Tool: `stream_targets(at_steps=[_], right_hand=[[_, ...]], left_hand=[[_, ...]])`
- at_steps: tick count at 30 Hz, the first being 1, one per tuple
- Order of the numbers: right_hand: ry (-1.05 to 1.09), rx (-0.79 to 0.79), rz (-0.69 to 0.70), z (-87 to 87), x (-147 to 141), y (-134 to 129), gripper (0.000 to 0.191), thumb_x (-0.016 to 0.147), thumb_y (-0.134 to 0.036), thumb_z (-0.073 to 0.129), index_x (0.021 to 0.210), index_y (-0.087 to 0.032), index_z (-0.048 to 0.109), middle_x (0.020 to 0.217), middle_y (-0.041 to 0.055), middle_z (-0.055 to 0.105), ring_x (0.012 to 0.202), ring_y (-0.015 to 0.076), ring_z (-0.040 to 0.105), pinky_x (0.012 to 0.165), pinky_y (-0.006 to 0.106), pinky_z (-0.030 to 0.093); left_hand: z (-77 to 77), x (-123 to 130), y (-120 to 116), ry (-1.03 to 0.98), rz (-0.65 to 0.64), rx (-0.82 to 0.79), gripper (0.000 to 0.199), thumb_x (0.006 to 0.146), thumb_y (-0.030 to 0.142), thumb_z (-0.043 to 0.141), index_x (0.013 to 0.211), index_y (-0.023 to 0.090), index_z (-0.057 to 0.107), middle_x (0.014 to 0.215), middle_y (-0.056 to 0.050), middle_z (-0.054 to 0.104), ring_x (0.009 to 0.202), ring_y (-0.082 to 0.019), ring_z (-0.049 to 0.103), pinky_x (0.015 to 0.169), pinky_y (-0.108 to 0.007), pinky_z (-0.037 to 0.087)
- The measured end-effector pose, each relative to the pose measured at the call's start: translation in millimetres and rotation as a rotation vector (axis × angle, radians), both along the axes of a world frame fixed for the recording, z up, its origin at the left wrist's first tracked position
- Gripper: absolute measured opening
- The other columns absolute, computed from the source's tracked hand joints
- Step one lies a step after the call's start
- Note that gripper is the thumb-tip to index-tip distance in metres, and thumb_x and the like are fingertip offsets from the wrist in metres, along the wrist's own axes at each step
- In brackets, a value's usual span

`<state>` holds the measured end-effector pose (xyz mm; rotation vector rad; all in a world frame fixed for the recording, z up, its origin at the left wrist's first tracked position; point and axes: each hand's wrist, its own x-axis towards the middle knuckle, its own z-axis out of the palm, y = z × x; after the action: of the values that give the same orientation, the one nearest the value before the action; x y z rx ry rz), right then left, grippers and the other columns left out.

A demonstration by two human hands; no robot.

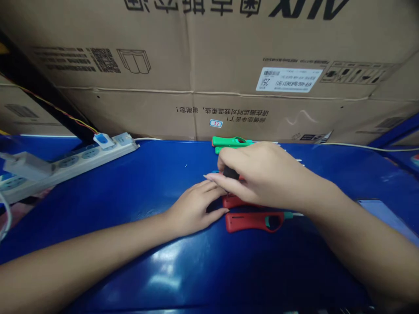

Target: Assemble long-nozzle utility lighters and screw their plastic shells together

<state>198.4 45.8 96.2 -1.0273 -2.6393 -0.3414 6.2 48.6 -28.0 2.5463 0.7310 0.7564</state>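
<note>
Several long-nosed lighters lie in a row on the blue table, tips to the right. Nearest me is a red lighter (pixel 252 221) with a dark trigger opening. Just beyond it another red lighter (pixel 234 201) is partly covered by my hands. At the back lies a green lighter (pixel 225 141), with more green below it. My right hand (pixel 265 172) is closed around a black object (pixel 231 173), held upright over the row; its lower end is mostly hidden. My left hand (pixel 196 205) rests at the lighters' left ends, its fingertips partly hidden under my right hand.
A white power strip (pixel 78 161) with plugs and cables lies at the left. A large cardboard box (pixel 163 104) stands along the back edge of the blue table (pixel 147 270). A flat phone-like object (pixel 386 218) lies at the right, partly behind my right forearm.
</note>
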Motion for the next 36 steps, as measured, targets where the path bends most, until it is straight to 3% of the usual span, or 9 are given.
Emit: stream_targets(at_steps=[3,8,12,14,19,24,27,31,36], right_hand=[[0.047,-0.004,0.012,-4.8,4,2,0.039,0.102,-0.048,0.043,0.083,-0.019,0.061,0.066,0.0013,0.063,0.057,0.0157,0.057,0.053,0.029,0.028],[0.123,0.042,-0.153,-7.8,3,5,0.056,0.098,-0.067,0.039,0.073,-0.021,0.059,0.057,-0.0001,0.056,0.052,0.0143,0.052,0.052,0.029,0.028],[0.086,-0.116,-0.028,-2.5,3,1,0.028,0.102,-0.038,0.04,0.096,-0.021,0.062,0.081,0.0018,0.067,0.067,0.0157,0.06,0.059,0.028,0.039],[0.055,-0.137,-0.001,0.8,4,-1,0.024,0.1,-0.029,0.04,0.107,-0.02,0.061,0.096,0.0047,0.069,0.076,0.0179,0.063,0.063,0.029,0.042],[0.009,-0.08,-0.075,4.3,5,1,0.031,0.099,-0.041,0.041,0.1,-0.018,0.062,0.079,0.0055,0.068,0.075,0.0221,0.064,0.063,0.032,0.041],[0.009,-0.162,0.097,6.7,12,7,0.029,0.099,-0.034,0.039,0.11,-0.017,0.06,0.095,0.0058,0.07,0.083,0.0193,0.062,0.069,0.03,0.042],[0.025,-0.14,0.081,6.1,15,8,0.03,0.099,-0.035,0.04,0.108,-0.014,0.06,0.089,0.0061,0.069,0.078,0.0187,0.061,0.067,0.03,0.041],[0.02,-0.103,0.141,3.6,14,8,0.031,0.097,-0.029,0.039,0.118,-0.014,0.057,0.106,0.0094,0.067,0.084,0.0191,0.059,0.067,0.03,0.04],[-0.001,-0.068,0.131,4.5,17,9,0.033,0.096,-0.028,0.035,0.106,-0.013,0.062,0.097,0.0093,0.065,0.076,0.0189,0.057,0.062,0.031,0.036]], left_hand=[[-0.2,0,1,0.009,0.001,-0.01,0.031,0.095,0.03,0.063,0.125,0.024,0.061,0.126,-0.009,0.067,0.119,-0.028,0.062,0.102,-0.045,0.053],[0.5,0,0,0.036,0.006,-0.015,0.029,0.097,0.034,0.061,0.124,0.022,0.06,0.124,-0.009,0.067,0.12,-0.028,0.061,0.101,-0.045,0.053],[-2.5,-1,0,0.031,0.007,0.006,0.028,0.099,0.035,0.058,0.124,0.023,0.06,0.119,-0.009,0.068,0.117,-0.028,0.062,0.098,-0.044,0.053],[-3.5,-2,0,0.022,0.003,0.017,0.028,0.099,0.034,0.057,0.125,0.023,0.06,0.115,-0.009,0.069,0.114,-0.028,0.063,0.095,-0.043,0.054],[-1.0,-1,1,0.034,-0.01,0.011,0.028,0.098,0.033,0.059,0.124,0.021,0.06,0.122,-0.01,0.067,0.118,-0.028,0.062,0.098,-0.044,0.053],[0.9,1,1,0.036,-0.008,0.012,0.029,0.097,0.033,0.059,0.122,0.019,0.061,0.12,-0.011,0.067,0.114,-0.028,0.063,0.097,-0.045,0.054],[1.0,1,2,0.052,-0.014,-0.003,0.032,0.097,0.032,0.06,0.125,0.018,0.06,0.126,-0.012,0.065,0.117,-0.028,0.062,0.099,-0.045,0.053],[0.6,2,3,0.032,-0.023,0.002,0.032,0.096,0.032,0.06,0.125,0.018,0.06,0.127,-0.012,0.065,0.117,-0.028,0.062,0.1,-0.046,0.053],[0.6,2,4,0.019,-0.037,-0.038,0.028,0.096,0.031,0.061,0.121,0.018,0.061,0.123,-0.011,0.068,0.115,-0.027,0.063,0.099,-0.045,0.053]])
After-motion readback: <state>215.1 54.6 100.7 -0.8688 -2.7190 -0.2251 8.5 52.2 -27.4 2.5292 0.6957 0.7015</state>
